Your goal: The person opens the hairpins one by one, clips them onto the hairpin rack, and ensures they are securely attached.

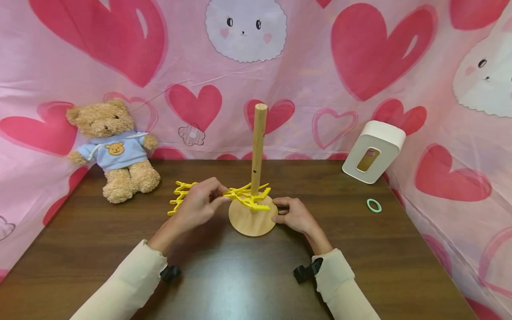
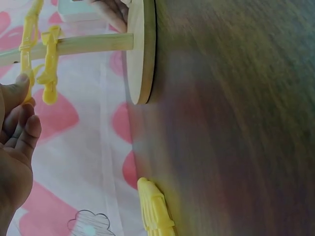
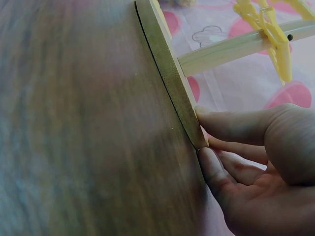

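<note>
A yellow clip (image 2: 25, 56) is pinched by the left hand (image 1: 198, 202) — at the wooden post (image 1: 258, 146). The round base (image 1: 250, 224) is edge-pinched by the right hand (image 1: 295, 214).

No text, label, brand or number is legible. Pictorial signs: a brown bear-face emblem (image 1: 115, 148) on the light-blue fabric hoodie (image 1: 135, 156) of the tan plush teddy bear (image 1: 102, 121), beyond and left of the left hand (image 1: 200, 202); red printed hearts (image 1: 194, 106) on the pink fabric backdrop (image 1: 308, 66), beyond the right hand (image 1: 295, 214) also.
</note>
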Demonstrator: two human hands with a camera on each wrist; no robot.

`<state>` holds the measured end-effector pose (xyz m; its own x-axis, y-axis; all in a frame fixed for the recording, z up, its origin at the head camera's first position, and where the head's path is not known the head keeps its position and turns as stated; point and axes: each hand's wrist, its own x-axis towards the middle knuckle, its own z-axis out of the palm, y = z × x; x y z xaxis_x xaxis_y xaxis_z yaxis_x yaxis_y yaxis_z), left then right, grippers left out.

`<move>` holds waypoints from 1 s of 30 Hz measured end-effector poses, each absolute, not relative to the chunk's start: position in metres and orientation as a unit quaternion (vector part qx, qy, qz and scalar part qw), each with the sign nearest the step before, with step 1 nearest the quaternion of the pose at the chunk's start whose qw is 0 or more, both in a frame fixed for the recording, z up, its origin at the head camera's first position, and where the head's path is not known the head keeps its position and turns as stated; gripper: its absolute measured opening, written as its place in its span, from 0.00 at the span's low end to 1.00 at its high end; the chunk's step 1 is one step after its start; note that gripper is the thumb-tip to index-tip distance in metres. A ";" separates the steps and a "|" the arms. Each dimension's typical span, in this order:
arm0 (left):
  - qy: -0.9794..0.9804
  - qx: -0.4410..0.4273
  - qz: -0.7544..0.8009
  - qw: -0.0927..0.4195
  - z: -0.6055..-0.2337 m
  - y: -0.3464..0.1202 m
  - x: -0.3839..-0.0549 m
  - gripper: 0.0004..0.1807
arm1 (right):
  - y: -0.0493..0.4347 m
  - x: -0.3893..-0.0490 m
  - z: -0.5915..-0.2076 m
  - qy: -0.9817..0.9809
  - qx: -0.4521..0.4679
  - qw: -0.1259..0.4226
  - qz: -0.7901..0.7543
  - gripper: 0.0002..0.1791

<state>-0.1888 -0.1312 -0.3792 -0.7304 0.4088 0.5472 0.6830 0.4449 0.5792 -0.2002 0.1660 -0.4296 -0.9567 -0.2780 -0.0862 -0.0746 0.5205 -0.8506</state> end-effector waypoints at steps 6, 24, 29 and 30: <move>-0.831 -0.328 -0.422 0.157 -0.382 -0.128 -0.191 0.11 | 0.166 -0.201 -0.430 0.870 -0.093 0.108 -0.471 0.28; -0.829 -0.335 -0.421 0.153 -0.381 -0.119 -0.199 0.11 | 0.167 -0.202 -0.430 0.864 -0.105 0.100 -0.482 0.28; -0.826 -0.338 -0.424 0.155 -0.382 -0.119 -0.201 0.12 | 0.167 -0.202 -0.430 0.863 -0.098 0.104 -0.484 0.28; -0.825 -0.338 -0.425 0.155 -0.382 -0.119 -0.201 0.12 | 0.167 -0.202 -0.430 0.863 -0.097 0.104 -0.484 0.28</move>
<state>-0.2010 -0.1190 -0.3825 -0.7231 0.4258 0.5438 0.6900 0.4103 0.5963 -0.2017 0.1672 -0.4303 -0.9595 -0.2681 -0.0867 -0.0660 0.5128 -0.8560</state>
